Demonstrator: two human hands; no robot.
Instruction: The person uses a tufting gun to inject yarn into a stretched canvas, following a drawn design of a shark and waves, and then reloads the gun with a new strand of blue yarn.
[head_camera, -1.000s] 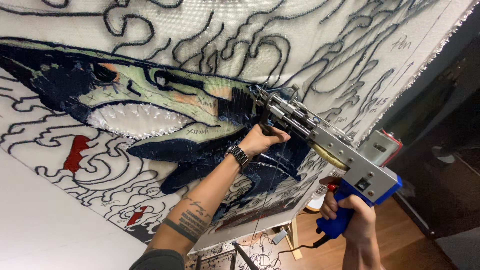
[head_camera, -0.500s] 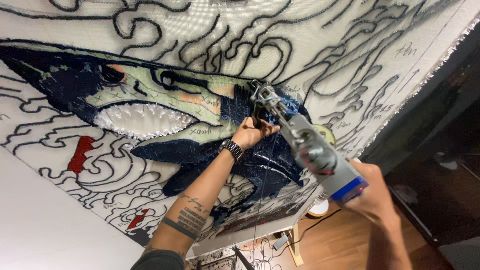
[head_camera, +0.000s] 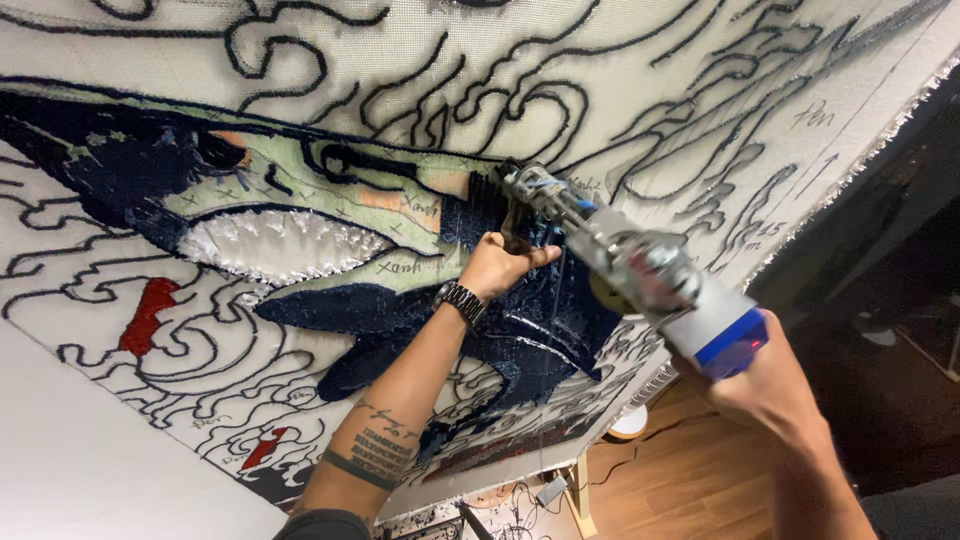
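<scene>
right hand (head_camera: 765, 385) mostly hidden behind blurred tufting gun (head_camera: 640, 265).

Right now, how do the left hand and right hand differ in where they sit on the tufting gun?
The left hand grips the front handle near the needle end, close against the cloth; the right hand holds the blue rear grip of the tufting gun, farther from the cloth. The left wrist wears a dark watch; the right wrist is bare. Both are closed on the same tool.
</scene>
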